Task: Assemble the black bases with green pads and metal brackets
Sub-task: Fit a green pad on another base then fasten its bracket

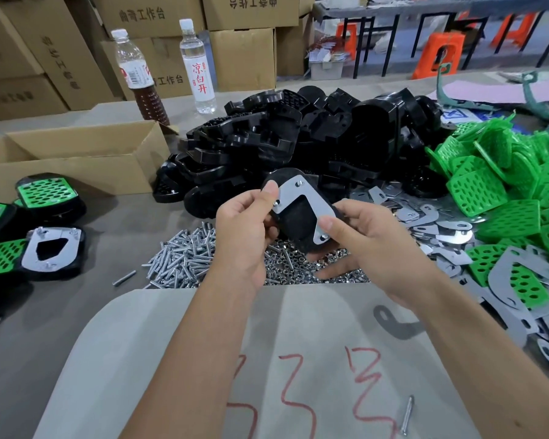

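Head view: both hands up over desk, sharing one black base. Left hand curled round base's left edge, thumb on top corner of bracket. Right hand closed on lower right edge, thumb by bottom bolt hole. Bracket lies flat on base; bolt ends show at 3 holes. Green pad not visible from this side.

Step, prob.: fastening bracket. Next move needs nuts, piled just under hands, w/ one hand freed. Screws left of nuts. Done units far left.
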The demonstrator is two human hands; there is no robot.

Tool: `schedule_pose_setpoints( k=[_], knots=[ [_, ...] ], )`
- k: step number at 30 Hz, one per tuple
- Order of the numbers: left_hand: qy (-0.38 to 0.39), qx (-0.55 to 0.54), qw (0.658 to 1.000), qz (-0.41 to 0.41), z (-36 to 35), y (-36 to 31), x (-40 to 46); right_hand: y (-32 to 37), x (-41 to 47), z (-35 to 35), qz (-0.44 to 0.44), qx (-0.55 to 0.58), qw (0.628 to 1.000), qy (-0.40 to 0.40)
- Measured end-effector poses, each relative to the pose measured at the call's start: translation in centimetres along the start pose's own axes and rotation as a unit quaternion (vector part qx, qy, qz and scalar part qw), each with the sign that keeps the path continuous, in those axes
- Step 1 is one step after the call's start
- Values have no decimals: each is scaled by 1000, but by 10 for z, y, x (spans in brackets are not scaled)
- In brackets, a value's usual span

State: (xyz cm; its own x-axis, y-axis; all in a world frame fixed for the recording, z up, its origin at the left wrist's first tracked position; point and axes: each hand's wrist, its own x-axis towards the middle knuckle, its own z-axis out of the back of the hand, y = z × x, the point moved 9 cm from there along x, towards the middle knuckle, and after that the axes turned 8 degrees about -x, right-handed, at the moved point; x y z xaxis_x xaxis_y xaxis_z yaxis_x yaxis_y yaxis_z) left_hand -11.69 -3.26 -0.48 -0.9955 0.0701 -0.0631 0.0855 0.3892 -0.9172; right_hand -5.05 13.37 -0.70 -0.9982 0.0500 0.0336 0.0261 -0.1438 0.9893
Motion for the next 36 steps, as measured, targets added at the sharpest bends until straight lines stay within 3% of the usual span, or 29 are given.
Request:
schedule_pose_setpoints(
  k=[8,14,20,27,32,36],
  knots=[
    [-17,26,998,-46,-2,-6,-4,-4,0,4,-17,12,999,-37],
    [-34,26,994,-96,-4,-16,-8,-7,1,6,-22,75,997,-18],
    [-47,19,996,-75,-2,-12,-7,-2,2,11,14,-2,998,-54],
    [-54,1,997,-47,2,-5,-4,0,2,7,27,11,997,-69],
    [-6,-12,1000,-19,-8,1,-7,-1,4,9,31,79,990,-114],
    [78,7,996,35,-30,14,-15,1,4,27,45,117,978,-168]
  ],
)
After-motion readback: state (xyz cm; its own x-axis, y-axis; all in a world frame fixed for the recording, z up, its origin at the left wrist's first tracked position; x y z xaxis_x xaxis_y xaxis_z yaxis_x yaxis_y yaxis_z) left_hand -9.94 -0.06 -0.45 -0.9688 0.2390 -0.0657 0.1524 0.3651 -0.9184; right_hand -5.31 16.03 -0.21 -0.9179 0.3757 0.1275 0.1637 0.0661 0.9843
